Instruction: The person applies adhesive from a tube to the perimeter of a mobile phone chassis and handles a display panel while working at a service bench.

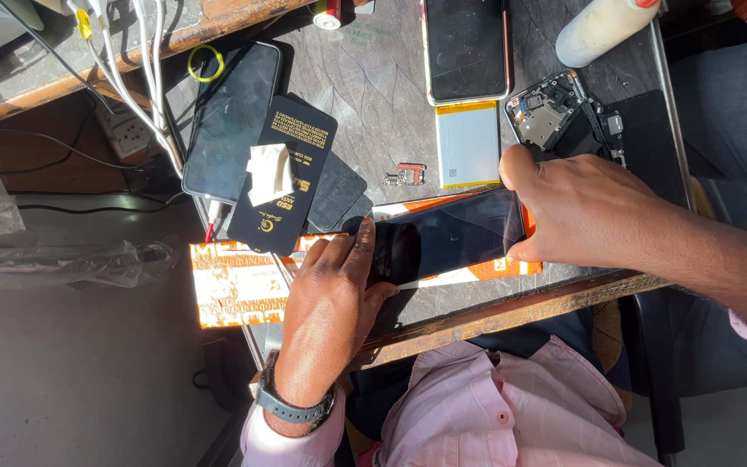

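The left hand (330,298) presses flat, fingers spread, on the near end of the phone (447,235), which lies on an orange box (235,281) at the bench edge. The right hand (585,212) pinches its far end, thumb and fingers closed on the edges. Thin, stiff, slick glass, probably fragile: best held by the edges.

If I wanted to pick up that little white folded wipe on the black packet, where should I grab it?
Pinch the white folded wipe from straight above, by its raised, crumpled upper folds. It lies loose on the flat black packet, with no edge hanging over to slide fingers under, so thumb and forefinger closing across its narrow width would probably work best. Both hands are busy at the dark phone.
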